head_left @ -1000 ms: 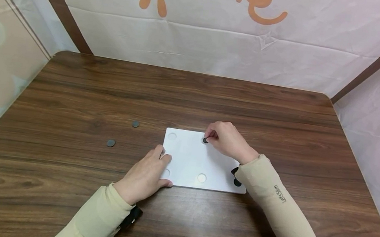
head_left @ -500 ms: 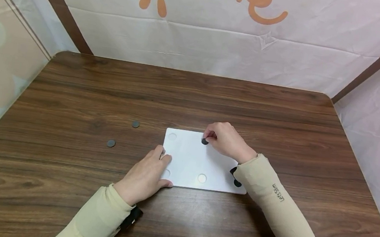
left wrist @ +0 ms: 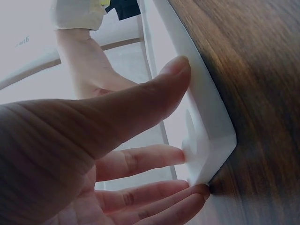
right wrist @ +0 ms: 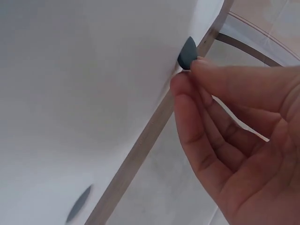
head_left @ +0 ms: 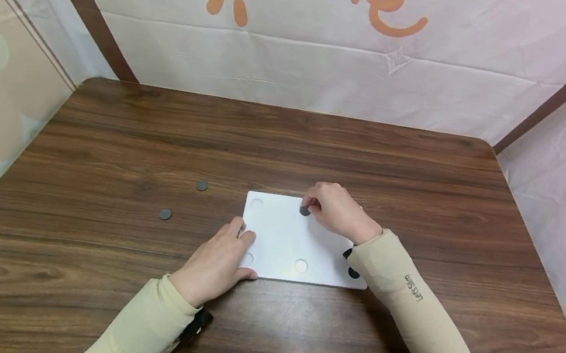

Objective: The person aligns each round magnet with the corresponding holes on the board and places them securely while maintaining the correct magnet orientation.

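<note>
A white board with shallow round recesses lies on the table. At its far edge, near the middle, my right hand pinches a dark grey disc between thumb and fingertips. In the right wrist view the disc stands tilted, its lower part at the board's surface. My left hand rests at the board's left end, fairly straight fingers at the left side and thumb along the near side. Another dark disc sits in the near right corner recess, and one more shows in the right wrist view.
Two loose grey discs lie on the brown wooden table left of the board. Bare recesses show at the board's near middle and left corners. A printed cloth hangs behind the table.
The disc in my right fingers has tilted slightly and shows more of its face, and the right hand has shifted a little to the left. My left hand has stayed put.
</note>
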A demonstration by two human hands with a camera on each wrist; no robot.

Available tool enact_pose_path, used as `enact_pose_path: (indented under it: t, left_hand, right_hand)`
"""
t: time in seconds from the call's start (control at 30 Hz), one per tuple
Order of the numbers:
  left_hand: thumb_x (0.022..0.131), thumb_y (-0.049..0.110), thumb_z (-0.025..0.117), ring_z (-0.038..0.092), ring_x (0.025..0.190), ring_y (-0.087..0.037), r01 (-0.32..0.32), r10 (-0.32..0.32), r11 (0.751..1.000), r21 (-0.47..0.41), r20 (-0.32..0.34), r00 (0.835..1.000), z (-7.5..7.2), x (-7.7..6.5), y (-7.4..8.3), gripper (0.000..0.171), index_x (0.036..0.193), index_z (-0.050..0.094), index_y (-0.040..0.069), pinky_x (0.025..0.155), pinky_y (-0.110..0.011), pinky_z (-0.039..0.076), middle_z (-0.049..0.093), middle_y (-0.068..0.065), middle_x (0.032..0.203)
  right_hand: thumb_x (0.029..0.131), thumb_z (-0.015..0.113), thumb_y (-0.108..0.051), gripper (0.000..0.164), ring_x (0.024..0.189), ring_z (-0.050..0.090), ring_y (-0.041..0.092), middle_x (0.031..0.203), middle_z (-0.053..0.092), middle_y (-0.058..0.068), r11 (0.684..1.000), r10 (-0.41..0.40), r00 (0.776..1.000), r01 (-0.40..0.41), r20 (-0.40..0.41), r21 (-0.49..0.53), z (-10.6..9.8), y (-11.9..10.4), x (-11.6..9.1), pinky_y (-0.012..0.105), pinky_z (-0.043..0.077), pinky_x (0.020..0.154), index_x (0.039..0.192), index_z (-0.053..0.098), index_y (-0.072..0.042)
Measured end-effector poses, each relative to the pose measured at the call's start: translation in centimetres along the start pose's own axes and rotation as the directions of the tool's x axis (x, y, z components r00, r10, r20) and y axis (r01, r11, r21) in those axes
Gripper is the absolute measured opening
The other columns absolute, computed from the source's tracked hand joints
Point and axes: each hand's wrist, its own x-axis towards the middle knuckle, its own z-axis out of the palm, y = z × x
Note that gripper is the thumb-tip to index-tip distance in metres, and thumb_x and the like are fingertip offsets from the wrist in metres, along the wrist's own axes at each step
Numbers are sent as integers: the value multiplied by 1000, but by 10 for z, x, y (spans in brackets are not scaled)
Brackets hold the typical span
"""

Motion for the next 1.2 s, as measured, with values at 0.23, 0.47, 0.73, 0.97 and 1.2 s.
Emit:
enact_pose_path:
  t: [0.23, 0.47, 0.73, 0.97, 1.2]
  left_hand:
    - [71, 22, 85, 54, 92, -31, 4, -4, 1000, -8, 1, 1000, 0, -1, 0, 46, 99, 60, -3, 69, -40, 51, 50, -21, 110]
    - [70, 22, 85, 54, 93, -32, 5, -5, 1000, -6, -1, 1000, 0, 0, 0, 45, 98, 60, -3, 69, -40, 52, 50, -21, 109]
    - [70, 21, 85, 54, 92, -32, 0, 0, 1000, -9, -3, 1000, 0, 0, 0, 45, 98, 60, -3, 70, -40, 51, 50, -22, 109]
    - [70, 22, 85, 54, 92, -32, 4, -4, 1000, -12, 6, 1000, 0, 0, 0, 44, 97, 60, -3, 72, -40, 51, 50, -22, 109]
    - [70, 22, 85, 53, 89, -31, -2, 2, 1000, -10, 3, 1000, -1, 0, 1, 43, 94, 59, -1, 72, -40, 50, 50, -21, 108]
  right_hand:
    - [85, 53, 11, 27, 87, 65, 23, 90, 70, 10, 998, -38, 999, 37, -16, -49, 1, 1, -4, 35, 52, 77, 93, 75, -3]
    - [87, 56, 8, 23, 81, 65, 24, 86, 65, 11, 997, -40, 999, 40, 4, -61, 1, 1, -7, 33, 52, 71, 98, 75, -1]
    - [86, 61, 6, 20, 74, 61, 20, 85, 64, 12, 996, -72, 997, 71, -7, -49, 2, 4, -10, 28, 48, 64, 100, 74, 1]
    - [86, 61, 6, 22, 72, 59, 19, 87, 63, 11, 997, -65, 998, 66, 3, -28, 0, 4, -15, 27, 49, 66, 102, 73, -1]
    - [86, 66, -1, 22, 83, 62, 23, 101, 65, 12, 999, -38, 999, 38, -6, -19, -2, 6, -29, 34, 50, 74, 108, 71, -2]
